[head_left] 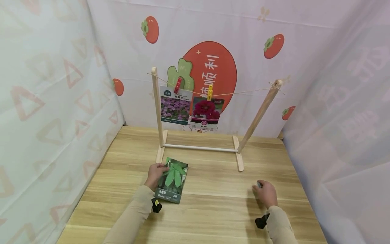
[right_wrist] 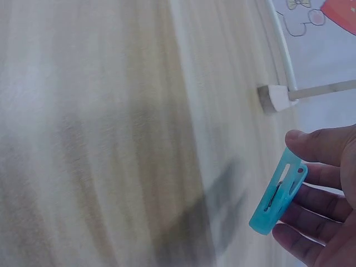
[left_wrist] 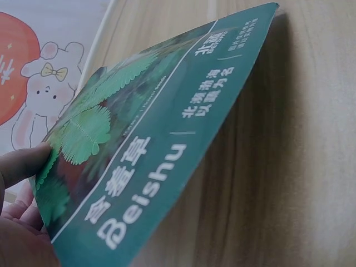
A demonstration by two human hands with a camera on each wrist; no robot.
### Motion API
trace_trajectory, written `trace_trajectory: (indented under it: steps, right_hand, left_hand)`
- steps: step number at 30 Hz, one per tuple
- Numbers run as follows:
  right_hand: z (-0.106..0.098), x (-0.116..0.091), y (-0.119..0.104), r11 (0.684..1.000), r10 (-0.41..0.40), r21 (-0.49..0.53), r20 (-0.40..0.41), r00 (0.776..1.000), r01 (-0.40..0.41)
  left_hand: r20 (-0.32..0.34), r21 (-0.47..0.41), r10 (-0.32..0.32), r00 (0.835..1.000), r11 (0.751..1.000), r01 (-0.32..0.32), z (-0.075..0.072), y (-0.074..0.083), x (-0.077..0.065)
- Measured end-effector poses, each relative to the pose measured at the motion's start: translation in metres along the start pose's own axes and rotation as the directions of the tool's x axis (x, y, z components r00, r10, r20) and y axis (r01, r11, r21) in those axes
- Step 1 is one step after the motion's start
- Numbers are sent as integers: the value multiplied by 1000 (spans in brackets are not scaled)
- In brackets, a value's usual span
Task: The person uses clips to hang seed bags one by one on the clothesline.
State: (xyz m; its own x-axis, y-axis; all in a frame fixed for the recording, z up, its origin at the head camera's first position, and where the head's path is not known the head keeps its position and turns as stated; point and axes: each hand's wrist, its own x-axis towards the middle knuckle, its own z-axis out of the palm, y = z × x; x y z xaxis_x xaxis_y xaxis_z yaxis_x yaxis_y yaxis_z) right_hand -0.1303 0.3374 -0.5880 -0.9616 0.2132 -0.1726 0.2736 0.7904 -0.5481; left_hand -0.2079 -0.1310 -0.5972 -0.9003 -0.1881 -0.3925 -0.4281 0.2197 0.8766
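My left hand (head_left: pixel 156 174) pinches the left edge of a green seed packet (head_left: pixel 173 179) with a leaf picture, thumb on its front. In the left wrist view the packet (left_wrist: pixel 139 139) tilts over the wooden table. On the right, my right hand (head_left: pixel 266 193) holds a light blue clothespin (right_wrist: pixel 279 192) between thumb and fingers, above the table. Two seed packets hang from a string (head_left: pixel 243 92) on a wooden frame: a purple-flower packet (head_left: pixel 176 108) under a red clothespin (head_left: pixel 178 85), and a magenta-flower packet (head_left: pixel 205 112) under a yellow clothespin (head_left: pixel 210 93).
The frame's right post (head_left: pixel 259 117) and left post (head_left: pixel 157 108) rise from wooden feet, with a white rod (head_left: pixel 199 148) between them. Behind and at both sides hang printed cloth walls (head_left: pixel 128 40). Wood-grain tabletop (head_left: pixel 210 196) lies between my hands.
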Motion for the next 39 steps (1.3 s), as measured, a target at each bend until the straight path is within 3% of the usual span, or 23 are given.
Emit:
trace_trajectory:
  steps: [11,20,28,39]
  right_hand:
    - [-14,3,-14,999,-46,24,-73,996,47]
    - [-24,7,-33,996,-62,59,-109,992,69]
    - [-37,11,-49,988,-81,113,-181,980,103]
    - [-45,13,-68,978,-136,117,-267,954,172]
  left_hand:
    - [-4,-75,18,1000,997,-18,-5,19,-5]
    - [-16,-85,39,999,996,-40,-4,29,-7]
    - [-3,-69,100,995,993,-100,-4,40,-4]
    - [-19,-114,111,994,987,-112,-8,55,-9]
